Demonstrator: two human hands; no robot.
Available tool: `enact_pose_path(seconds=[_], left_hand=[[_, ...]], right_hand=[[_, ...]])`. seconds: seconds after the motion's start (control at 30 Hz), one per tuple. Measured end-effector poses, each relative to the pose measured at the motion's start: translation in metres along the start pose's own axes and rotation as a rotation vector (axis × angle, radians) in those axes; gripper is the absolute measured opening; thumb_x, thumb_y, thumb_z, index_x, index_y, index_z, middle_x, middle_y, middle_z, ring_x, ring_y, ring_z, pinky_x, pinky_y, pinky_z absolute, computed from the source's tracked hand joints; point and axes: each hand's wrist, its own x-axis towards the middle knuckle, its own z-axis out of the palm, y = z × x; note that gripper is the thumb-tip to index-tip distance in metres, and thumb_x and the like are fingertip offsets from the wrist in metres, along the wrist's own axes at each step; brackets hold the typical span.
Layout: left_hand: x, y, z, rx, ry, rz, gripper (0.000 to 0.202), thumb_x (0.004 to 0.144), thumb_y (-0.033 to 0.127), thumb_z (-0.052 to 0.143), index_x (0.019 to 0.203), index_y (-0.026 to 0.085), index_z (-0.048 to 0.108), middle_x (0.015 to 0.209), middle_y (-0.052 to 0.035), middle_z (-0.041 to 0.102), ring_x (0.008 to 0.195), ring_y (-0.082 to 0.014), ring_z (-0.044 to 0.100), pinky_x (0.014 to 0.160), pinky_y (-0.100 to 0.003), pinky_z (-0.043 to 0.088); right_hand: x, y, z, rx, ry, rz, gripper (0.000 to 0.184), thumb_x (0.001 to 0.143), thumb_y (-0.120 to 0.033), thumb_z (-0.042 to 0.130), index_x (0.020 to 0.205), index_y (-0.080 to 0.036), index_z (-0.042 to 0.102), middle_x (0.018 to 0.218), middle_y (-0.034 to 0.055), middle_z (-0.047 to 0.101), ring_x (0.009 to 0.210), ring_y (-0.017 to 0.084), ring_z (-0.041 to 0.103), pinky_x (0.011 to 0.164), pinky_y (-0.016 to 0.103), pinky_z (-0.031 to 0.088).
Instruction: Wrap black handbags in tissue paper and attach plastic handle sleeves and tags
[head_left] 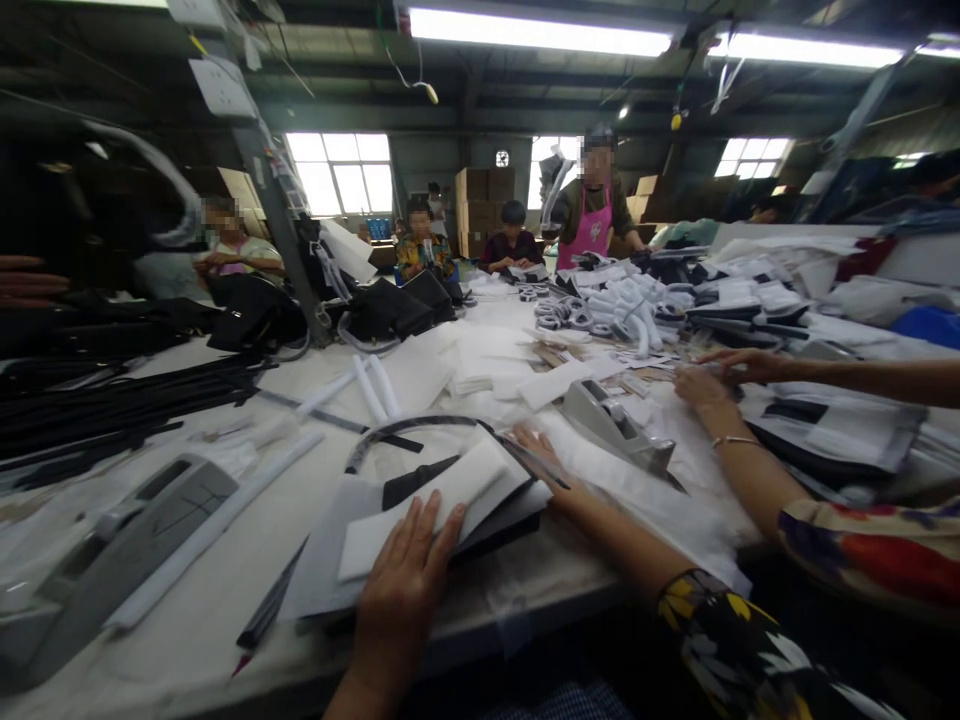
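Observation:
A black handbag (420, 484) lies in front of me, its dark curved handle (420, 428) arching at the far side. Grey-white sheeting (319, 560) spreads under its left part. On top rests a folded white foam sheet (450, 485). My left hand (412, 550) lies on the near end of that sheet, fingers stretched out and pressed flat. At the bag's right edge is my right hand (544, 462), partly behind a thin grey strip and smeared, so its grip is unclear.
Grey tape dispensers stand at left (142, 540) and right (619, 425). White tubes (225, 525) and black strips (112, 400) lie leftward. A co-worker's hands (709, 385) work close on my right. White padded rolls (622, 305) pile up further back; several people sit or stand beyond.

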Motion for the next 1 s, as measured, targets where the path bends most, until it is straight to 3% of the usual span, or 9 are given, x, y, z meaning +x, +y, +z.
enact_pose_path(seconds=[0.1, 0.2, 0.33, 0.43, 0.53, 0.63, 0.77, 0.87, 1.0], left_hand=[[-0.001, 0.004, 0.001, 0.051, 0.015, 0.049, 0.064, 0.094, 0.007, 0.047, 0.153, 0.025, 0.032, 0.152, -0.0093, 0.044, 0.138, -0.0289, 0.044, 0.108, -0.042, 0.048], [-0.002, 0.007, 0.001, 0.075, 0.011, 0.070, 0.060, 0.095, 0.008, 0.047, 0.151, 0.024, 0.037, 0.152, -0.0104, 0.043, 0.138, -0.0300, 0.044, 0.106, -0.042, 0.051], [-0.005, 0.015, 0.002, 0.086, -0.014, 0.096, 0.061, 0.094, 0.005, 0.049, 0.151, 0.026, 0.038, 0.150, -0.0109, 0.047, 0.136, -0.0311, 0.046, 0.102, -0.041, 0.053], [-0.006, 0.019, 0.001, 0.085, -0.026, 0.080, 0.061, 0.094, 0.005, 0.047, 0.150, 0.027, 0.039, 0.149, -0.0102, 0.049, 0.136, -0.0310, 0.046, 0.103, -0.042, 0.053], [-0.009, 0.016, -0.004, 0.092, -0.027, 0.081, 0.061, 0.094, 0.004, 0.043, 0.150, 0.029, 0.038, 0.149, -0.0093, 0.049, 0.135, -0.0300, 0.048, 0.102, -0.041, 0.054], [-0.015, 0.008, -0.013, 0.103, -0.052, 0.074, 0.062, 0.095, 0.004, 0.039, 0.151, 0.030, 0.038, 0.150, -0.0077, 0.048, 0.134, -0.0288, 0.050, 0.101, -0.040, 0.054], [-0.026, 0.007, -0.025, 0.097, -0.075, 0.057, 0.063, 0.095, 0.003, 0.035, 0.150, 0.032, 0.038, 0.150, -0.0051, 0.048, 0.135, -0.0276, 0.049, 0.101, -0.039, 0.054], [-0.030, 0.014, -0.027, 0.059, -0.063, -0.002, 0.056, 0.099, 0.009, 0.035, 0.149, 0.034, 0.039, 0.149, -0.0039, 0.049, 0.135, -0.0274, 0.049, 0.103, -0.040, 0.053], [-0.032, 0.021, -0.021, 0.016, -0.030, -0.054, 0.050, 0.102, 0.016, 0.032, 0.147, 0.035, 0.043, 0.148, -0.0027, 0.051, 0.134, -0.0271, 0.050, 0.104, -0.041, 0.051]], right_hand=[[0.010, 0.010, -0.014, -0.109, -0.048, 0.121, 0.030, 0.095, -0.030, 0.062, 0.121, -0.016, 0.065, 0.133, 0.0132, 0.060, 0.123, 0.029, 0.057, 0.105, 0.054, 0.044], [0.014, 0.005, -0.030, -0.138, -0.073, 0.119, 0.028, 0.095, -0.023, 0.054, 0.117, -0.017, 0.071, 0.133, 0.0145, 0.063, 0.125, 0.030, 0.058, 0.110, 0.047, 0.043], [0.018, -0.022, -0.054, -0.106, -0.043, 0.025, 0.036, 0.096, -0.023, 0.047, 0.123, -0.017, 0.069, 0.131, 0.0105, 0.066, 0.124, 0.025, 0.059, 0.111, 0.040, 0.042], [0.025, -0.050, -0.059, -0.062, -0.099, -0.066, 0.034, 0.097, -0.029, 0.048, 0.120, -0.020, 0.070, 0.120, 0.0074, 0.072, 0.109, 0.023, 0.067, 0.100, 0.035, 0.050], [0.036, -0.077, -0.048, -0.056, -0.307, -0.160, 0.030, 0.096, -0.031, 0.052, 0.116, -0.023, 0.073, 0.113, 0.0028, 0.075, 0.101, 0.020, 0.069, 0.094, 0.029, 0.051], [0.054, -0.095, -0.025, -0.124, -0.473, -0.155, 0.025, 0.095, -0.031, 0.056, 0.108, -0.023, 0.076, 0.105, 0.0022, 0.077, 0.098, 0.019, 0.070, 0.090, 0.026, 0.051], [0.081, -0.109, 0.011, -0.288, -0.569, -0.012, 0.032, 0.091, -0.042, 0.063, 0.089, -0.015, 0.079, 0.098, 0.0152, 0.076, 0.100, 0.029, 0.070, 0.087, 0.034, 0.052], [0.095, -0.116, 0.034, -0.390, -0.605, 0.114, 0.042, 0.085, -0.047, 0.071, 0.101, -0.009, 0.075, 0.114, 0.0225, 0.070, 0.111, 0.034, 0.065, 0.093, 0.041, 0.052], [0.104, -0.117, 0.045, -0.409, -0.658, 0.237, 0.041, 0.091, -0.044, 0.066, 0.118, -0.012, 0.065, 0.123, 0.0137, 0.065, 0.112, 0.025, 0.063, 0.098, 0.047, 0.051]])
